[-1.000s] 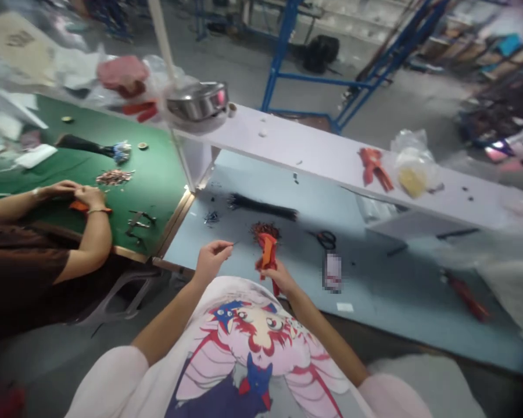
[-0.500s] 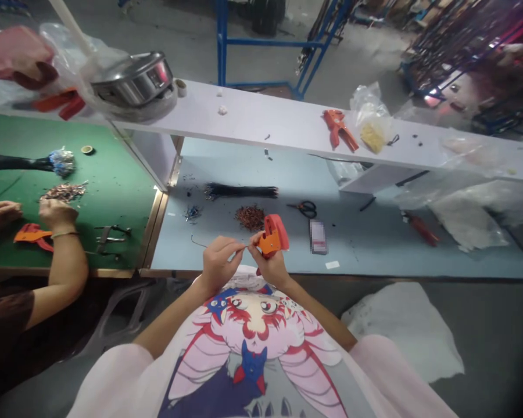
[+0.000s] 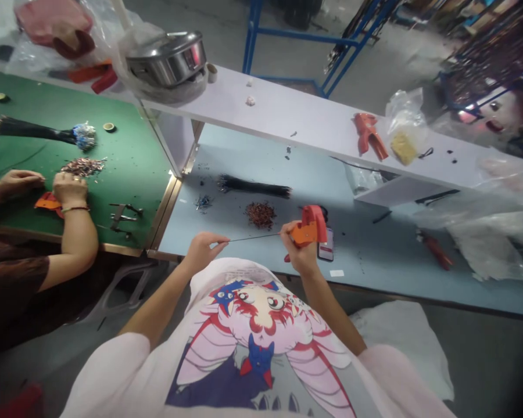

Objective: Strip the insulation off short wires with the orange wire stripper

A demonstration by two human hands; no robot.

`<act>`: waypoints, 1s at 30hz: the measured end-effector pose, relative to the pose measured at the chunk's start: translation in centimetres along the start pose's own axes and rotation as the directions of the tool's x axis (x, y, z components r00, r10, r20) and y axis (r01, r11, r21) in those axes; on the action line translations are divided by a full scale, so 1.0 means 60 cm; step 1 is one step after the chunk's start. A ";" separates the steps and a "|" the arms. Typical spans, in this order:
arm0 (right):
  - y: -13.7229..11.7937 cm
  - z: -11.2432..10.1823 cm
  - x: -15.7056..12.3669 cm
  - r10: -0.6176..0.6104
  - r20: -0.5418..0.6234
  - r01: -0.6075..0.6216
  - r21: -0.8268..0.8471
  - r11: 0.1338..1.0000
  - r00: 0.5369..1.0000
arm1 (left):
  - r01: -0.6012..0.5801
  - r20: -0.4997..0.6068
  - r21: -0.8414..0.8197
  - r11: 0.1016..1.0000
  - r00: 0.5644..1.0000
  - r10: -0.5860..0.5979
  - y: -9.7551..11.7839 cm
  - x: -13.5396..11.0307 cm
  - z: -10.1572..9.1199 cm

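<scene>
Landmark = the copper-coloured pile [image 3: 260,215] on your bench [image 3: 366,249]. Your L hand [image 3: 203,252], left of the pile & nearer you, has thumb and fingertips pinched tog. on one end of a thin dark wire [image 3: 255,237]. Your R hand [image 3: 303,255], right of the pile & nearer you, is clamped round an orange-red tool [image 3: 307,229]. Wire runs nr straight btwn both hands, just your side of the pile; can't tell if its R end sits in the tool's mouth or only under your R fingertips.

Step in hand, my read: wire stretched btwn hand & tool, work on its R end. Next move prob. calls for a firm L pinch, wire kept in line w/ the tool, R grip steady, both clear of the pile. Black bundle [image 3: 255,186] lies just beyond the pile; phone [image 3: 326,248] right of it, partly hidden.
</scene>
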State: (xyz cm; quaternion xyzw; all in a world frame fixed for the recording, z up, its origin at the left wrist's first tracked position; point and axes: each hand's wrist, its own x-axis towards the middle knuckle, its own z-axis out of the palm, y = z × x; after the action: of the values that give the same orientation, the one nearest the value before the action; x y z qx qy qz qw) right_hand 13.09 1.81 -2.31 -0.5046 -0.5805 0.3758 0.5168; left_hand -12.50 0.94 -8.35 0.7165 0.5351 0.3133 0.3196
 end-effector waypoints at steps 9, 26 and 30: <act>0.001 -0.011 -0.006 -0.041 -0.019 0.041 0.024 0.999 0.999 | -0.068 0.083 0.186 0.980 0.995 0.054 -0.018 -0.004 -0.012; -0.001 -0.010 -0.011 -0.048 -0.083 0.049 0.010 0.999 0.995 | 0.094 -0.008 0.255 0.962 0.995 -0.095 0.005 -0.002 0.000; -0.005 -0.012 -0.013 -0.006 -0.065 0.007 0.007 1.000 0.998 | 0.195 0.038 0.191 0.962 0.978 -0.206 0.001 -0.003 -0.003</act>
State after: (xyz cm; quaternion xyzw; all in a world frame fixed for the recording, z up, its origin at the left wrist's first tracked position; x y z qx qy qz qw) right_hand 13.70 0.95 -2.08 -0.5129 -0.5637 0.3597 0.5383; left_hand -12.63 0.76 -8.21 0.6940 0.6225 0.2074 0.2964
